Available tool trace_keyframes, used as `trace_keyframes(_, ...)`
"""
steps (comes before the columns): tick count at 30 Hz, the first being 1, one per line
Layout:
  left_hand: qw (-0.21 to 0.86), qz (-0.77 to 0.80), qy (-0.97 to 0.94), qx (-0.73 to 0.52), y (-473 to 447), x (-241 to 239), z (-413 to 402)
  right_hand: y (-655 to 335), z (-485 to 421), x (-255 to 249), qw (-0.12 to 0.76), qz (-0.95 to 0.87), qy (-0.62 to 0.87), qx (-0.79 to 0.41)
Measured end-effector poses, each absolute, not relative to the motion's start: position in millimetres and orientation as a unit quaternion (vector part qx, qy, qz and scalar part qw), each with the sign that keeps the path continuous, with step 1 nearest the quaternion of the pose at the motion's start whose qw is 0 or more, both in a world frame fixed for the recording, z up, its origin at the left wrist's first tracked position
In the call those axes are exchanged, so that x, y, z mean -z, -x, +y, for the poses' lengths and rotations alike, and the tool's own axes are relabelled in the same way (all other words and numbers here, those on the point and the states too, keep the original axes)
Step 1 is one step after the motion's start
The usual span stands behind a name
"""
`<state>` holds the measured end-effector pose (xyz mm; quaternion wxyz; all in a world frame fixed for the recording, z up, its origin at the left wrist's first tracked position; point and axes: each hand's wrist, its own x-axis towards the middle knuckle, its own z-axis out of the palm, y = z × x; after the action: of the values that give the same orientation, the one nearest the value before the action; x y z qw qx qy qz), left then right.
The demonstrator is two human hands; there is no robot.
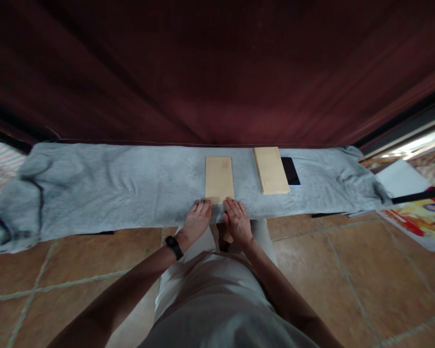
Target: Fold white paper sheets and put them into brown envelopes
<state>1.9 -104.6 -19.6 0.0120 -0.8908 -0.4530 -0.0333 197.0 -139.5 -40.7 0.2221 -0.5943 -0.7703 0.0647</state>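
Observation:
A tan paper envelope (219, 179) lies flat on the grey cloth, straight in front of me, with a small reddish print near its far right corner. At its near left corner my left hand (197, 217) has its fingers close together, pinching the paper edge. My right hand (237, 220) grips the near right corner the same way, its fingertips over the paper. Both thumbs are mostly hidden. To the right rests a stack of similar tan envelopes (271, 170), slightly turned. A dark-screened phone (291, 171) lies against the stack's right side.
The grey cloth (159, 179) covers a long narrow bench, bunched at its left end. A dark red surface (217, 96) rises behind it. White paper (402, 180) and a colourful printed package (424, 222) sit at the right. Tiled floor (311, 261) lies below.

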Motion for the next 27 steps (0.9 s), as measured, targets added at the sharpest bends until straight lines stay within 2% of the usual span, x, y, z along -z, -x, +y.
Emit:
trace_keyframes(9,-0.046,-0.540,0.833,0.113,-10,7,-99,-195,-142,41,0.234,-0.760,0.604,-0.050)
trace_keyframes(18,0.015,-0.505,0.863,0.004,-28,1,-107,-195,-141,46,0.244,-0.756,0.605,-0.046)
trace_keyframes(27,-0.039,-0.525,0.850,0.002,-28,-2,-101,-192,-133,41,0.240,-0.750,0.614,-0.054)
